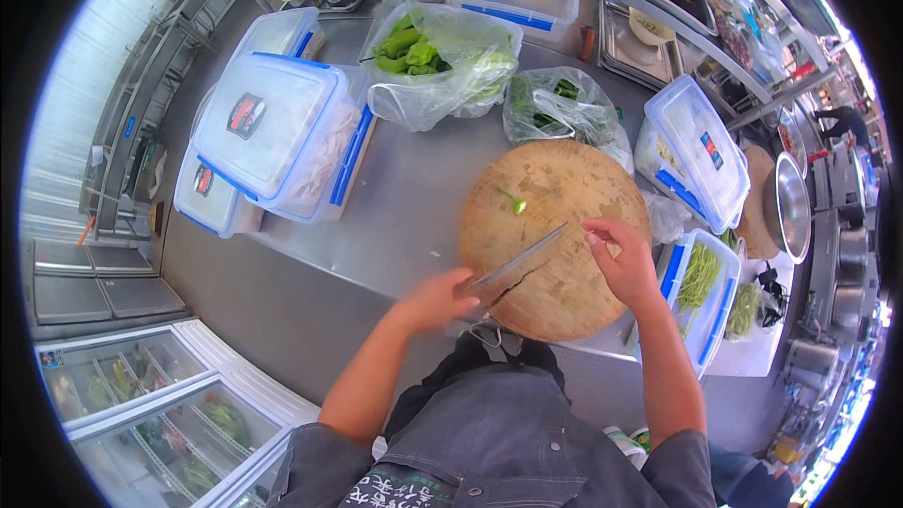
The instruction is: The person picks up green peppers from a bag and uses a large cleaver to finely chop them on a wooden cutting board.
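Observation:
My left hand [439, 298], slightly blurred, is closed round the handle end of a knife [520, 259] at the near left rim of a round wooden chopping board [564, 296]. The blade slants up and right over the board. Just beyond its tip is my right hand [623, 258], thumb and forefinger close together; whether something small is pinched there is unclear. A green pepper stem with its pale core [519, 206] lies on the far left part of the board. Below the blade, a dark crack runs through the wood.
Beyond the board lie plastic bags of green peppers [413, 49] and dark green vegetables [564, 95]. Lidded plastic boxes [275, 127] are stacked at left. At right are another lidded box [698, 148], an open box of shredded greens [698, 282] and a steel bowl [789, 208].

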Action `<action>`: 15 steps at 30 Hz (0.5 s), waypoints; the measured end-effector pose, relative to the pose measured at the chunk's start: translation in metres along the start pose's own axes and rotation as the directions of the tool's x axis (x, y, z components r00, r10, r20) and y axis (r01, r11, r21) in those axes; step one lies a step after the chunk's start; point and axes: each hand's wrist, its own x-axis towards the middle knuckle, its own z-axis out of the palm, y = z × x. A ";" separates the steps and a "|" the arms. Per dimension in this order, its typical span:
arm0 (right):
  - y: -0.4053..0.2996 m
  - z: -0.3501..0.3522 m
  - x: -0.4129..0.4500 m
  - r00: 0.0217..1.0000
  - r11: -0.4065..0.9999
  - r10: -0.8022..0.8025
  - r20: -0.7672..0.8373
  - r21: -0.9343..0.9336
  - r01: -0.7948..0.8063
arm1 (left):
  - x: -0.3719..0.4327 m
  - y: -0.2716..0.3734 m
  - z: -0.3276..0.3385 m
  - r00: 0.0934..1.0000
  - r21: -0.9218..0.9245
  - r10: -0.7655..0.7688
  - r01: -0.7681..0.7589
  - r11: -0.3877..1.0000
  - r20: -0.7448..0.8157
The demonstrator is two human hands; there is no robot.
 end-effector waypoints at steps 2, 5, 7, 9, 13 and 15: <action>-0.007 0.009 0.008 1.000 1.000 0.005 0.021 -0.025 -0.005 | 0.009 0.011 -0.020 1.000 -0.026 -0.030 0.030 0.999 -0.007; -0.016 0.020 0.019 0.999 0.999 0.007 0.054 -0.034 -0.005 | 0.008 0.038 -0.048 0.982 -0.048 -0.190 0.189 0.981 -0.014; -0.024 0.030 0.028 0.997 1.000 -0.007 0.077 -0.022 0.009 | 0.002 0.034 -0.054 0.948 -0.055 -0.318 0.316 0.947 -0.027; -0.034 0.040 0.040 0.997 0.999 -0.022 0.074 -0.046 0.025 | -0.014 0.018 -0.044 0.935 -0.064 -0.262 0.254 0.965 -0.240; -0.059 0.063 0.071 0.991 0.993 -0.110 0.076 -0.044 0.113 | -0.034 0.020 -0.020 0.950 -0.073 -0.192 0.180 0.981 -0.245; -0.082 0.081 0.097 0.935 0.908 -0.347 0.075 -0.221 0.355 | -0.037 0.020 -0.008 0.986 -0.033 -0.133 0.130 0.991 -0.105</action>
